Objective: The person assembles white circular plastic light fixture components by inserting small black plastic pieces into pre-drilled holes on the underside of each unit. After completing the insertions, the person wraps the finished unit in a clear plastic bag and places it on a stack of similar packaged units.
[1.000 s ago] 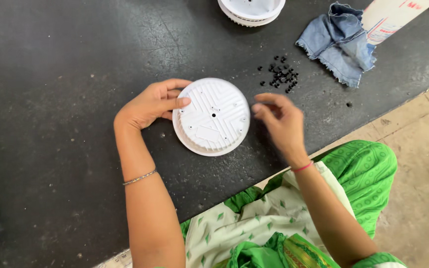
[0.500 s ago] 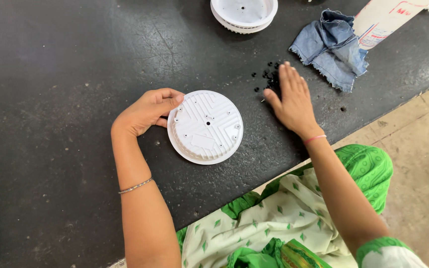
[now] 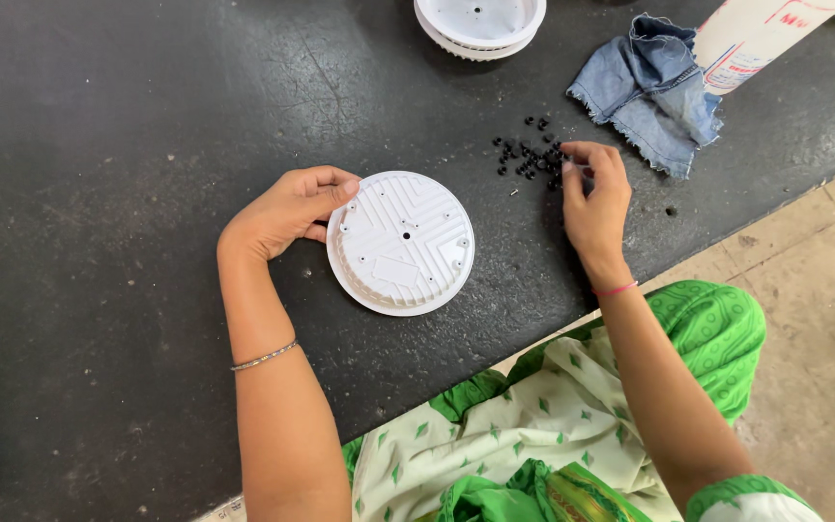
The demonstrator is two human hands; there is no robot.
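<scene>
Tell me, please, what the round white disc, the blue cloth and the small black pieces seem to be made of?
The round white disc looks like moulded plastic: matte, with raised ribs and small holes. The blue cloth looks like denim: woven, faded, with frayed edges. The small black pieces could be rubber or plastic; they are too small to tell.

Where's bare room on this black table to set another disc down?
The widest bare patch is the table left of the left hand, up to the top edge. A smaller one lies between the white disc and the stacked discs. It is crowded by the right hand: black bits, denim rag, white tube.
</scene>
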